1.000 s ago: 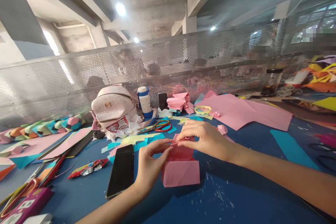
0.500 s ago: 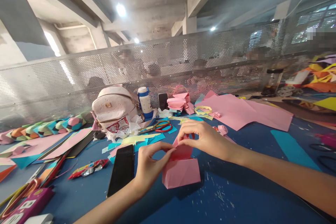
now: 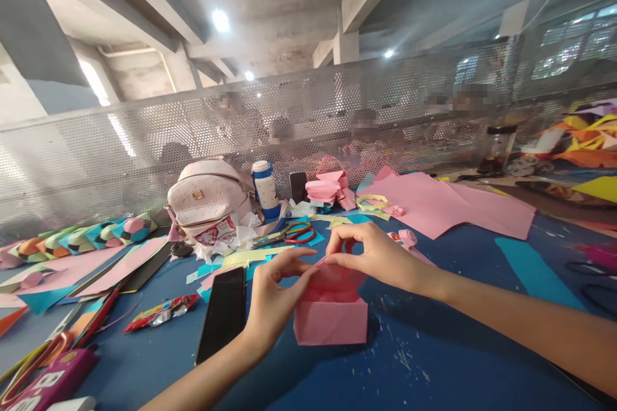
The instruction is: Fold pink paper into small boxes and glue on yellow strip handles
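A folded pink paper box (image 3: 330, 323) sits on the blue tabletop in front of me, its raised back flap leaning up behind the front wall. My right hand (image 3: 359, 250) pinches the top edge of that flap between thumb and index finger. At the flap's left side is my left hand (image 3: 277, 292), its thumb tip by the paper and its index finger lifted apart from the thumb. Fingers partly hide the upper rim. A black phone (image 3: 222, 308) lies just left of my left hand.
Behind are scissors (image 3: 303, 231), a white backpack (image 3: 207, 196), a bottle (image 3: 265, 189) and a pink paper piece (image 3: 322, 190). Pink sheets (image 3: 424, 202) and a blue strip (image 3: 537, 273) lie right. A snack wrapper (image 3: 161, 313) and purple box (image 3: 62, 379) lie left.
The left index finger has parted from the thumb. The pink box's flap has spread wider and its front wall has turned to face me more squarely. The right hand keeps its pinch.
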The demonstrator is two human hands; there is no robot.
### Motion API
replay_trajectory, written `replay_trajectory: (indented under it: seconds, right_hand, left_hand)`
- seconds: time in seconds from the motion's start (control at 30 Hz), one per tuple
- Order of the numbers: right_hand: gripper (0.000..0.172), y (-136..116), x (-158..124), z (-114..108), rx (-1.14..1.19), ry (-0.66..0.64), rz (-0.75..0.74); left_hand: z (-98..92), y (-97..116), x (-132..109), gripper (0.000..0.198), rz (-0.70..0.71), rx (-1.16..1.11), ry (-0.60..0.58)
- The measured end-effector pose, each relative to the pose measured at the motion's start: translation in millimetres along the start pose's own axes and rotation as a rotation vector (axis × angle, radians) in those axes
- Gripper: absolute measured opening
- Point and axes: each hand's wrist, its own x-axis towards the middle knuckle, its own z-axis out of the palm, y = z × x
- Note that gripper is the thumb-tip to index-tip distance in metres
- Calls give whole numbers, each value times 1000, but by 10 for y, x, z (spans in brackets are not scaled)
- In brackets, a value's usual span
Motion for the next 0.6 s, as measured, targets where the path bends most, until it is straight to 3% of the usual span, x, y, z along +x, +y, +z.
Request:
replay_trajectory:
  seconds: [0.2, 0.27, 0.43, 0.6]
  right_hand:
    - [9, -5, -23, 35, -31, 26, -19]
    - [2, -5, -25, 43, 2, 26, -17]
    - [5, -7, -42, 61, -33, -16, 3]
    - [17, -2, -67, 97, -68, -9, -27]
  left_hand:
    - [-3, -6, 87, 20, -146, -80, -104]
    - [-11, 22, 89, 21, -133, -60, -106]
    - [-18, 127, 42, 21, -18, 59, -129]
    - [19, 183, -11, 20, 1, 149, -139]
